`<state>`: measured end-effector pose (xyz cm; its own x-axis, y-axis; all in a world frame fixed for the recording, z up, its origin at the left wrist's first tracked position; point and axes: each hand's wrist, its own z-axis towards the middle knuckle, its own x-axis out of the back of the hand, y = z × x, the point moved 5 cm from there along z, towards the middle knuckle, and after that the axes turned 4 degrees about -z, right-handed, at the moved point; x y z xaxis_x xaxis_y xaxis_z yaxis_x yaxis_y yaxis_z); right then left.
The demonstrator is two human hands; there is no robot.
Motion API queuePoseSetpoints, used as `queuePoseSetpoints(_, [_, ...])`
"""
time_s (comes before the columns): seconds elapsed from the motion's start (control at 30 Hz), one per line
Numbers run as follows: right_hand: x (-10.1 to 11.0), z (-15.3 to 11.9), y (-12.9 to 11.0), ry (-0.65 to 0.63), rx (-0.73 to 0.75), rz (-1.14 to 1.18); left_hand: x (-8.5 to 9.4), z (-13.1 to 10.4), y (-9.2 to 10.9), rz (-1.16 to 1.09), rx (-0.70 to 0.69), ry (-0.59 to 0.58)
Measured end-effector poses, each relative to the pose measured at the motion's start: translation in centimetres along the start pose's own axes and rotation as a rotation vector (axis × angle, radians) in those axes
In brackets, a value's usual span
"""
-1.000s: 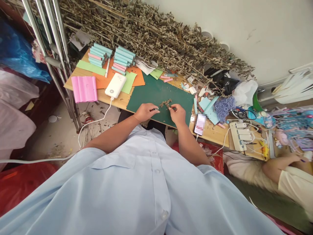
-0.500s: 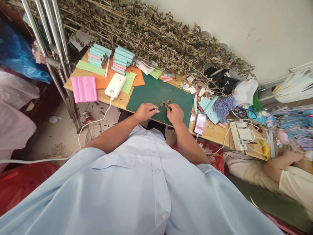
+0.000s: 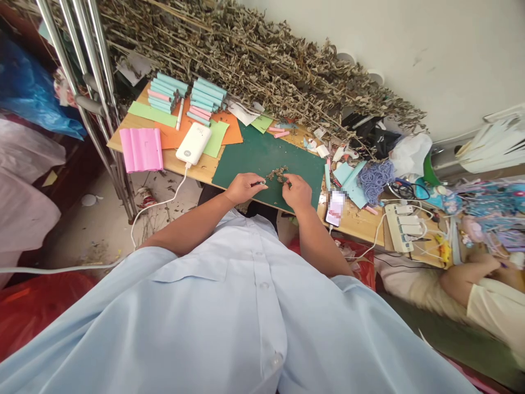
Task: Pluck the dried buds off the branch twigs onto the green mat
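Observation:
Over the front of the green mat (image 3: 246, 153), my left hand (image 3: 246, 187) is closed round a small tube, whose dark round end shows at the fingertips. To its right, my right hand (image 3: 296, 191) has its fingers bent in at the edge of a little heap of dried leaves (image 3: 277, 174); whether it pinches any leaf is too small to tell. A gap separates the two hands.
Blue and pink paper rolls (image 3: 168, 90) are stacked back left, near a white power bank (image 3: 193, 143) with a cable. Dried stalks (image 3: 262, 60) line the back. Right are a phone (image 3: 335, 208), purple yarn (image 3: 376, 180), a power strip (image 3: 401, 227) and another person's arm (image 3: 471, 276).
My right hand has shifted slightly to the right, and more of the leaf heap shows beside its fingers. My left hand has stayed in place.

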<state>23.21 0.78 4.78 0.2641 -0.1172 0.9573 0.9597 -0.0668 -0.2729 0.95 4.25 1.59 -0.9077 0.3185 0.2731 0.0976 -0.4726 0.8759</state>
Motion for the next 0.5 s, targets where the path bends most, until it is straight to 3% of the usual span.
queuePoseSetpoints(0.23, [1.09, -0.07, 0.57, 0.135, -0.073, 0.185, -0.02, -0.01, -0.12, 0.003, 0.011, -0.003])
queuePoseSetpoints(0.4, [0.94, 0.33, 0.35, 0.113, -0.109, 0.225, -0.03, 0.04, -0.08, 0.014, 0.023, -0.001])
queuePoseSetpoints(0.5, [1.01, 0.37, 0.24, 0.112, -0.186, 0.378, -0.07, 0.05, -0.12, 0.022, 0.029, -0.004])
